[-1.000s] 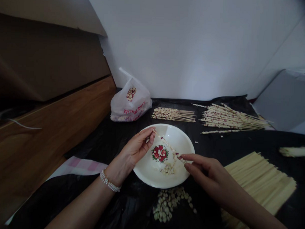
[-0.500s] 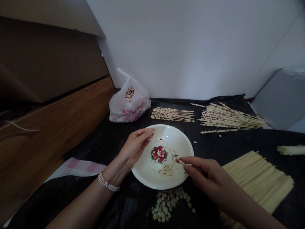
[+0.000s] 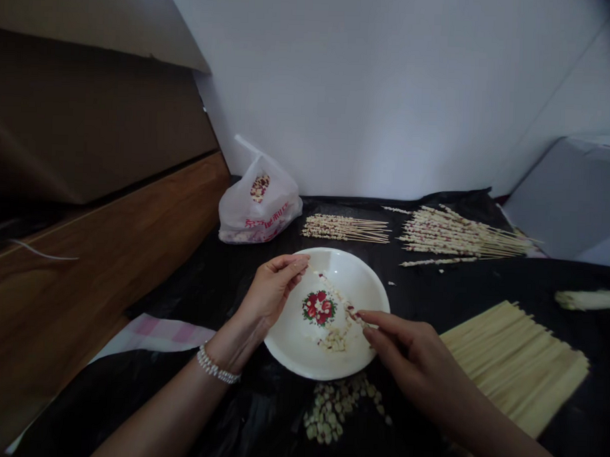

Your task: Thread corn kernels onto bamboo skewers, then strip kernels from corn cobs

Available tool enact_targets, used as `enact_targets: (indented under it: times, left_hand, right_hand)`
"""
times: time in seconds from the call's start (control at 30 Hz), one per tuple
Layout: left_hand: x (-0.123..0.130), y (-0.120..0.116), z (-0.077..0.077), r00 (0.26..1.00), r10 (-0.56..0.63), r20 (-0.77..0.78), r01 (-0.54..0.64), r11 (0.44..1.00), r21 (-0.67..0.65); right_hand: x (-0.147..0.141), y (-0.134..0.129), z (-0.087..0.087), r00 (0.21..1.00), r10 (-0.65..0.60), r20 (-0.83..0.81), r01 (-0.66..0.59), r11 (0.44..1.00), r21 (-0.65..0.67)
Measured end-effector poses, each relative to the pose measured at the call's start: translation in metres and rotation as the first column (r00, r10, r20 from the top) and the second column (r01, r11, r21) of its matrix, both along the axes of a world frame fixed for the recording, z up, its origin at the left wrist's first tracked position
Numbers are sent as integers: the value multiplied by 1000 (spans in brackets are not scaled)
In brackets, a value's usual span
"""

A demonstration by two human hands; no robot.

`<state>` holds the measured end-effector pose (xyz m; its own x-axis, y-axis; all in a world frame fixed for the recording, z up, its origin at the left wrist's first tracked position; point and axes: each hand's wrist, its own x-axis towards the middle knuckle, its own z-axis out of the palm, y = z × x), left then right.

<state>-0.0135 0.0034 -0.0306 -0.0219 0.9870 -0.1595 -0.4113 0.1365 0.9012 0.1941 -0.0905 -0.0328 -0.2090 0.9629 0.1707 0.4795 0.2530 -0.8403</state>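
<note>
A thin wooden skewer threaded with small pale and dark-red pieces slants across a white bowl with a red flower print. My left hand pinches its upper left end above the bowl's left rim. At the lower right end, my right hand has thumb and forefinger closed on the threaded pieces. Loose pale kernel-like pieces lie in the bottom of the bowl. In front of the bowl, a heap of similar pieces rests on black plastic sheeting.
Behind the bowl stand a white plastic bag of kernels and a row of short loaded skewers. A larger pile of loaded skewers lies at the back right. Bare sticks are stacked at right. A cardboard box stands left.
My right thumb and fingers have shifted slightly left along the loaded skewer. My left hand keeps its pinch nearly in place.
</note>
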Motion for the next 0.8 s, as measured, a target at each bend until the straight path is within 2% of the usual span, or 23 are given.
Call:
enact_targets:
  times: [0.13, 0.3, 0.47, 0.57, 0.67, 0.8]
  left_hand:
    - [1, -1, 1, 999, -3, 40, 3, 1000, -1]
    - [-2, 1, 6, 978, -75, 197, 99, 989, -114]
    - [-5, 2, 10, 904, -39, 426, 174, 943, -283]
    - [-5, 1, 13, 857, -21, 515, 220, 919, -328]
    - [-5, 0, 15, 842, -16, 540, 233, 912, -336]
    - [-5, 1, 14, 863, -32, 504, 222, 920, -321]
  right_hand:
    - [0, 1, -1, 1000, 13, 8, -13, 1000, 25]
    - [0, 2, 1, 999, 28, -18, -28, 999, 22]
    - [-2, 1, 3, 997, 48, -58, -48, 999, 7]
    - [-2, 1, 4, 997, 42, -60, -41, 999, 11]
    - [-2, 0, 5, 997, 54, -51, -53, 998, 17]
    - [-1, -1, 5, 998, 33, -45, -31, 999, 31]
